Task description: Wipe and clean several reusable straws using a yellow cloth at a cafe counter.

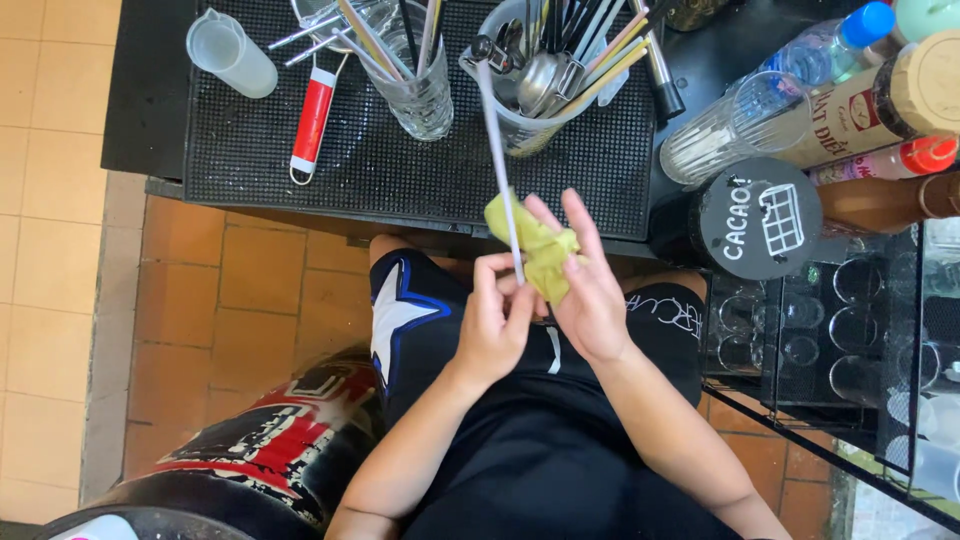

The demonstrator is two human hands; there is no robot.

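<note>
Hands over our lap: left hand (pixel 495 320) pinches long pale straw (pixel 497 150), right hand (pixel 590 290) presses yellow-green cloth (pixel 540 250) around it. Table (pixel 160 100) ahead, its mat crowded: glass of straws (pixel 420 90), utensil pitcher (pixel 540 100), dark round-lidded jar (pixel 745 220) just right.

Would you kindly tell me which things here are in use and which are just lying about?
In use:
- long straw, held by the left hand
- yellow-green cloth, in the right hand

Lying about:
- red-handled tool
- clear measuring cup
- glass of straws
- pitcher of utensils
- black lidded jar
- bottles
</note>
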